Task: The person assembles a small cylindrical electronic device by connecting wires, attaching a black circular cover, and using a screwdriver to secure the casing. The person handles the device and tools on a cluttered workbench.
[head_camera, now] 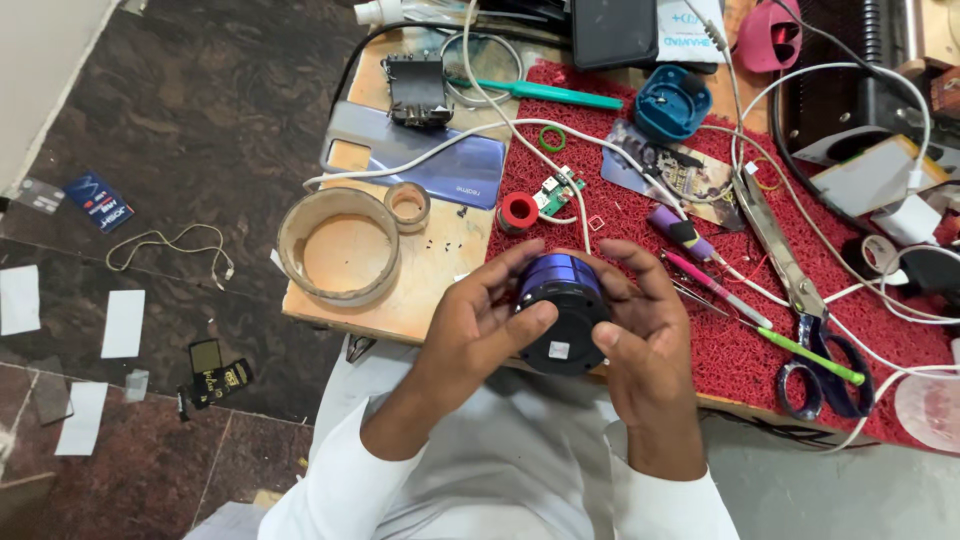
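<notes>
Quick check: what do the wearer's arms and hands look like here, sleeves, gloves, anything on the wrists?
Both hands are bare: no gloves on the left hand or right hand, and no rings or watch visible. Both forearms are partly uncovered; white sleeves sit pushed back above the wrists, of loose plain fabric matching the white garment below. No cables or markings on the arms.

The sides of the small blue cylindrical speaker with a black base [560, 312] are largely covered by the left hand [478, 325] and the right hand [645, 335]. The clear plastic cup [932, 410] is cut off by the right edge, and the black flat device [612, 30] by the top edge. The tiny dark screws [440, 243] scattered on the bare wooden board [440, 280] are too small to be counted. One handle loop of the large blue-handled scissors [815, 335] is crossed by a white cable [890, 390].
</notes>
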